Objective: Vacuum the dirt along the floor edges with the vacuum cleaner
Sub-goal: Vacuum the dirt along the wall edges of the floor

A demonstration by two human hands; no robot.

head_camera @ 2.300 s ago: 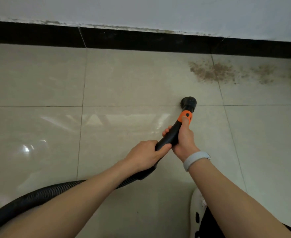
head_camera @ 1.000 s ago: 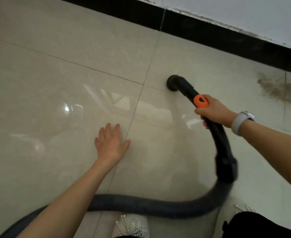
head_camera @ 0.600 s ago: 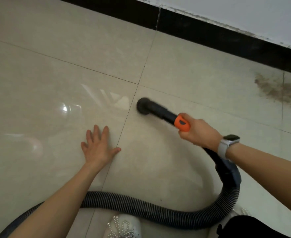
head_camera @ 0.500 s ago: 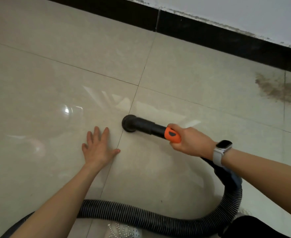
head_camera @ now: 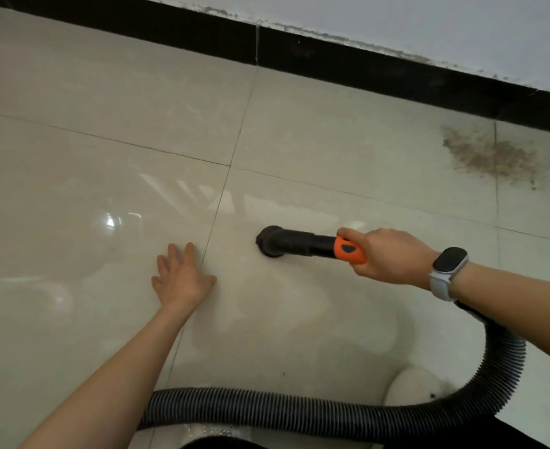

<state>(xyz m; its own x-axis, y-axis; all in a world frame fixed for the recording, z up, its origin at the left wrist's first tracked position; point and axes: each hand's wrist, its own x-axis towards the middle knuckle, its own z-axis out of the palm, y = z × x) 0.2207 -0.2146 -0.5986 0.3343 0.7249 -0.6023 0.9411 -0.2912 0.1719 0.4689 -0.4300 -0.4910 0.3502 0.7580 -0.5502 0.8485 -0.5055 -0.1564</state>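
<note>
Head view, looking down on a glossy beige tiled floor (head_camera: 299,150).

- Left hand (head_camera: 182,280): lower centre-left of the frame, palm down and flat on the tile, fingers (head_camera: 171,259) straight and slightly spread, thumb out to the right. It holds nothing and lies beside a grout line.
- Right hand (head_camera: 387,256): centre right, fingers curled round the vacuum hose handle (head_camera: 312,246), thumb near the orange grip section (head_camera: 349,251). A smartwatch (head_camera: 450,264) with a dark face and pale band sits on the wrist.
- Vacuum nozzle (head_camera: 270,241): black round end at the centre of the frame, mouth down on or just above the tile; contact cannot be told. It is just right of the left hand, apart from it.
- Ribbed hose (head_camera: 299,413): black, running from under the right forearm down and round along the bottom of the frame to the lower left.
- Dirt patch (head_camera: 490,157): brown scatter at the upper right, on the tile just below the black skirting (head_camera: 364,66), well apart from the nozzle.
- Wall (head_camera: 429,24): pale, with a chipped lower edge, along the top right.
- Pale shoe tip (head_camera: 409,387): lower right, inside the hose loop.
</note>
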